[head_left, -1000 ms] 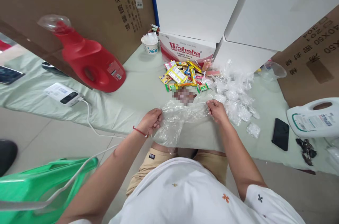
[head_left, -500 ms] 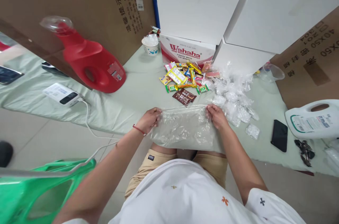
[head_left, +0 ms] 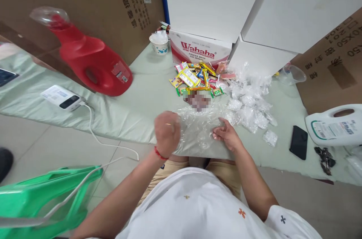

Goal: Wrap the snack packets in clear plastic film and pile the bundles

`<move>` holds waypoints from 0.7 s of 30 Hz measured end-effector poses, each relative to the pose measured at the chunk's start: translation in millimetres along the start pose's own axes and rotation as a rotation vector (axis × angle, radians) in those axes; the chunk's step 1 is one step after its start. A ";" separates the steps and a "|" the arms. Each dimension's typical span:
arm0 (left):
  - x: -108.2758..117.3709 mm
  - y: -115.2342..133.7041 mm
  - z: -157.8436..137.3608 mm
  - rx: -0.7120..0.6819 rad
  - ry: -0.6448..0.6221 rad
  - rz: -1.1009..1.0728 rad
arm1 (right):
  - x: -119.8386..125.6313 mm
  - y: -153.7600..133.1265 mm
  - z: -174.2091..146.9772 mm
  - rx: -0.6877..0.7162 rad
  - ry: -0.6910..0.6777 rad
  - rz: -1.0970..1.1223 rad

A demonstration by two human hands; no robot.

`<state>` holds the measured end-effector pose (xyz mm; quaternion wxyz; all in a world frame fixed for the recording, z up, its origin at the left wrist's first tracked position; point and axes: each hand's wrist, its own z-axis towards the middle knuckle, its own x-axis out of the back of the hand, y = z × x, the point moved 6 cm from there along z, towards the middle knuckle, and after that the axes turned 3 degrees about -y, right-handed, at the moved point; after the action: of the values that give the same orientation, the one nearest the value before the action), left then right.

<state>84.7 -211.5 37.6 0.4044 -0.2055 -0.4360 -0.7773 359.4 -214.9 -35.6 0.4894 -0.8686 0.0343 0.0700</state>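
Observation:
A clear plastic bag (head_left: 195,127) lies crumpled and half transparent at the table's front edge, between my two hands. My left hand (head_left: 167,133) is over the bag's left side, curled with its back toward me. Its fingers are smeared by motion, so what they grip cannot be made out. At the bag's right side is my right hand (head_left: 227,135), index finger stretched out and apart from the other, bent fingers. It touches or hovers close to the plastic; which of the two is unclear. Just beyond the bag is a pile of wrapped snacks (head_left: 195,77), its nearest packet blurred out.
Many small clear plastic packets (head_left: 249,99) are heaped to the right. A red jug (head_left: 96,65) stands left, near a white device (head_left: 60,97) with a cable. White boxes (head_left: 212,1) rise behind. A phone (head_left: 298,142), keys (head_left: 324,160) and a white bottle (head_left: 333,127) lie right.
The bag was stretched flat between both hands by its upper corners; now it is slack and crumpled. My left hand has turned and moved inward, and my right hand has moved lower.

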 end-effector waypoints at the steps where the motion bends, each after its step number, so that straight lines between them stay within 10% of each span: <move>1: -11.8 12.7 -8.9 -0.109 -0.143 0.029 | 0.3 2.7 -2.6 -0.009 0.011 -0.011; 5: -38.9 10.9 -59.6 -0.186 -0.591 0.195 | 19.8 8.6 -18.8 -0.024 0.034 -0.075; 8: -18.6 -4.2 -94.9 -0.214 -0.716 0.199 | 43.1 16.7 -35.9 -0.039 0.013 -0.190; 11: 19.2 -1.1 -97.1 -0.203 -0.607 0.165 | 61.3 12.9 -45.9 0.054 0.096 -0.444; 14: 37.8 20.1 -68.5 -0.198 -0.362 0.054 | 63.1 -23.1 -43.5 0.437 0.400 -0.841; 17: 13.7 34.0 -36.0 -0.242 -0.276 -0.019 | 40.7 -50.2 -20.7 0.792 0.479 -1.231; 21: -47.2 5.7 -16.5 -0.152 -0.493 0.151 | 49.8 -55.1 32.8 0.706 0.339 -1.602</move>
<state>117.6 -205.9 0.0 0.3263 -0.4503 -0.4451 -0.7019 412.8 -157.9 -13.5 0.6189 -0.4292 -0.4915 -0.4373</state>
